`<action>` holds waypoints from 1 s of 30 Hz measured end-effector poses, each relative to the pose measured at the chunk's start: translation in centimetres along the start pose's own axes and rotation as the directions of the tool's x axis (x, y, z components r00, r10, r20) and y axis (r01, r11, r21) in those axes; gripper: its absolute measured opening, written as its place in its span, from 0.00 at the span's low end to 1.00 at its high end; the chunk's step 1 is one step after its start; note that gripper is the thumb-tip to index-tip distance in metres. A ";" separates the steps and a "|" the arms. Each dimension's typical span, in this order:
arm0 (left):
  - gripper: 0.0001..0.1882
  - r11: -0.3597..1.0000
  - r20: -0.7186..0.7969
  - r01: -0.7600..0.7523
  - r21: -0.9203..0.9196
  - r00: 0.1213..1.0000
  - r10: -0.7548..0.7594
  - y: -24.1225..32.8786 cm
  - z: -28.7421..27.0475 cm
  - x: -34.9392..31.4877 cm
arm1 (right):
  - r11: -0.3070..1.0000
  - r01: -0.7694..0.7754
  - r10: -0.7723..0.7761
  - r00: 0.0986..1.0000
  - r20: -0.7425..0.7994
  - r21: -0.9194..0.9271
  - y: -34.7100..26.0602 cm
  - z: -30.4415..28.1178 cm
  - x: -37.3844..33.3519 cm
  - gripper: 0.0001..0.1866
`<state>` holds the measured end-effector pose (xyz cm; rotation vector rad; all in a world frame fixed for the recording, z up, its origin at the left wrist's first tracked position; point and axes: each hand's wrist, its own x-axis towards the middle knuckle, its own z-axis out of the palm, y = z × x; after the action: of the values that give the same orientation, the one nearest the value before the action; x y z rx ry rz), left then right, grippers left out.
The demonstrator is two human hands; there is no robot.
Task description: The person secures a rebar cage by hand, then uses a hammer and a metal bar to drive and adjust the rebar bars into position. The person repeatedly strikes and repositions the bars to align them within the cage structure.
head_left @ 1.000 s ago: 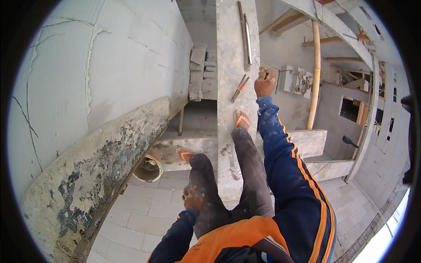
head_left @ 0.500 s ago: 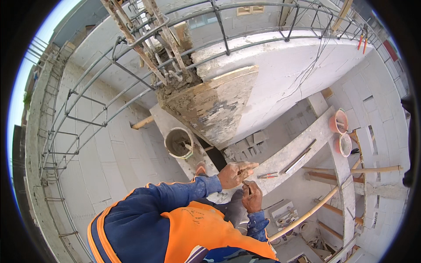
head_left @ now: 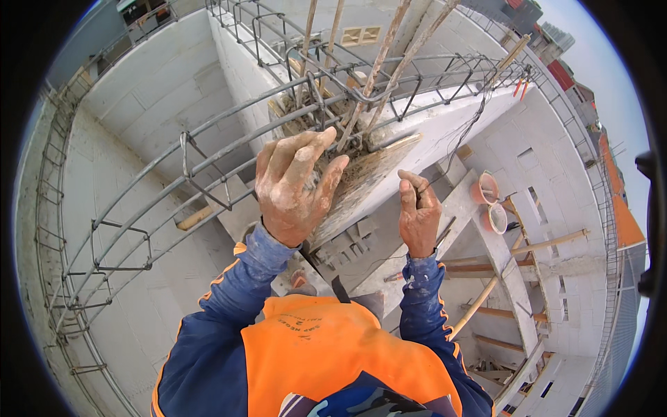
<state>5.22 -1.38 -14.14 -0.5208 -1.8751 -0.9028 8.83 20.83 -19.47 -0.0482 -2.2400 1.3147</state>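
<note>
My left hand (head_left: 292,186), dusty with cement, is raised with its fingers curved and thumb apart. Nothing shows in it. It appears just in front of the steel rebar cage (head_left: 201,167) and the upright bars (head_left: 379,76); whether it touches them I cannot tell. My right hand (head_left: 420,217) is held up to the right, thumb and index finger pinched together. What they hold, if anything, is too small to make out. Between the hands, a stained board (head_left: 375,179) lies against the white block wall (head_left: 445,132).
Thin dark wires (head_left: 472,125) hang over the wall, near red-handled pliers (head_left: 520,88) on the rebar. Two pinkish buckets (head_left: 485,187) stand right, by a plank walkway (head_left: 455,201). A bamboo pole (head_left: 479,299) slopes below. My foot (head_left: 299,279) rests on planks high above the floor.
Both hands have risen from low over the plank and moved apart, the left one toward the rebar corner. My left fingers have spread. The view has tilted up, and my left arm now mostly hides the mortar bucket.
</note>
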 end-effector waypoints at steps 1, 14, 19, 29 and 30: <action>0.22 0.998 -0.012 -0.037 0.058 0.999 0.038 -0.2 -0.4 1.4 | 0.999 -0.029 0.028 0.999 0.020 0.032 -1.5 0.5 1.8 0.14; 0.20 0.994 0.099 0.113 -0.005 0.989 -0.112 0.4 0.4 1.4 | 0.959 -0.086 0.034 0.981 0.193 0.270 -3.4 3.2 12.4 0.17; 0.20 0.974 0.086 0.200 0.107 0.974 -0.209 1.0 2.7 0.7 | 0.968 -0.056 -0.027 0.948 0.318 0.246 -2.2 2.7 13.7 0.18; 0.20 0.877 -0.145 0.310 0.367 0.950 -0.275 2.4 8.3 0.1 | 0.929 0.123 -0.261 0.886 0.382 0.350 -0.8 2.6 15.1 0.21; 0.19 0.875 -0.160 0.294 0.384 0.955 -0.251 2.4 8.6 0.2 | 0.915 0.180 -0.314 0.879 0.358 0.360 -0.6 2.8 15.2 0.20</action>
<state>1.83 6.75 -15.37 0.0484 -1.9970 -0.6735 -5.35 22.68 -13.50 0.6763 -2.2258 1.6329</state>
